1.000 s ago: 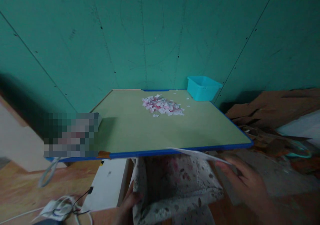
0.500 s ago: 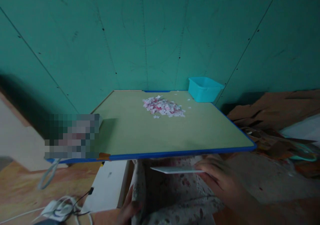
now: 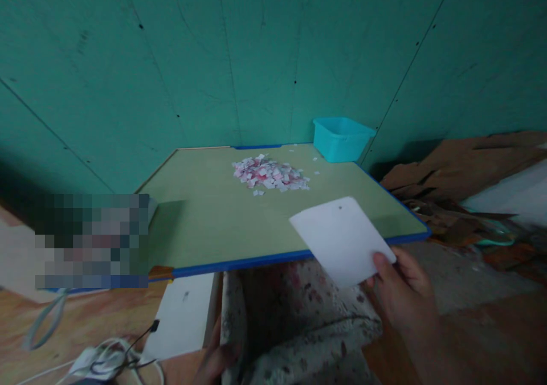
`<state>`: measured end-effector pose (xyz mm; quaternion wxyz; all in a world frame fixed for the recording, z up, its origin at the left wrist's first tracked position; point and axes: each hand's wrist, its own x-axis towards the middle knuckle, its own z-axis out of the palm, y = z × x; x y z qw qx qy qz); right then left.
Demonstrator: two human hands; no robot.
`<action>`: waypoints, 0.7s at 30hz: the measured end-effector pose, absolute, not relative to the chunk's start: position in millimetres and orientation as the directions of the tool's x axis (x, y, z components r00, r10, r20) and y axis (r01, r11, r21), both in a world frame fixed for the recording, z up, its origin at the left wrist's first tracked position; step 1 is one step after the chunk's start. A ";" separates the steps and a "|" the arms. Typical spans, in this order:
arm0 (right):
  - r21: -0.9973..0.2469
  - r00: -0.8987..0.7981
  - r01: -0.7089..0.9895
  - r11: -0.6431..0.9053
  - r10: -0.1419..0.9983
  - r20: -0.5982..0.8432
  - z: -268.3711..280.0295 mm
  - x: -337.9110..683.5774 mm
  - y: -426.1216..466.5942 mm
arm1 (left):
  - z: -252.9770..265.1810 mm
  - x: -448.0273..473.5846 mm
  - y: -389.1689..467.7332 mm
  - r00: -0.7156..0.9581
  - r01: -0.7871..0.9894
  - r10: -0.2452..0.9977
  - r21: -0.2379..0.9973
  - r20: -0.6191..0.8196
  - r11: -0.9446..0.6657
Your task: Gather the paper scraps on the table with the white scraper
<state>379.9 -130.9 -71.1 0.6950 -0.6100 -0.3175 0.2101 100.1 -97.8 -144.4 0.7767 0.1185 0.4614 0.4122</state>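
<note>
Now the right hand [image 3: 404,294] pinches one white card [image 3: 342,242] by a corner, thumb on top, across the near edge of the table [image 3: 222,220], right of its middle. Down beside the cloth [image 3: 299,311], the left hand [image 3: 217,359] is too dark to read its grip. One heap of scraps [image 3: 271,174], beyond counting, sits towards the far edge; a few strays lie near one tub [image 3: 342,143] at the far right corner, its bottom hidden. One pixelated object [image 3: 102,242] blocks the near left corner; one box [image 3: 183,316] sits below.
</note>
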 end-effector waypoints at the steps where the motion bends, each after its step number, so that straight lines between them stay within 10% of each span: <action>1: -0.978 0.724 0.002 0.209 0.674 0.146 -69.4 380.8 -128.8 | -135.4 100.8 -102.7 0.231 -0.516 0.716 0.541 -0.658 0.664; 7: -0.921 0.706 -0.242 0.304 0.706 0.048 -61.1 377.8 -129.2 | -98.8 107.7 -117.4 0.101 -0.390 0.738 0.656 -0.667 0.646; 21: -0.937 0.700 -0.111 0.331 0.696 0.162 -58.8 384.6 -151.9 | -91.3 111.7 -123.1 0.214 -0.479 0.778 0.631 -0.590 0.610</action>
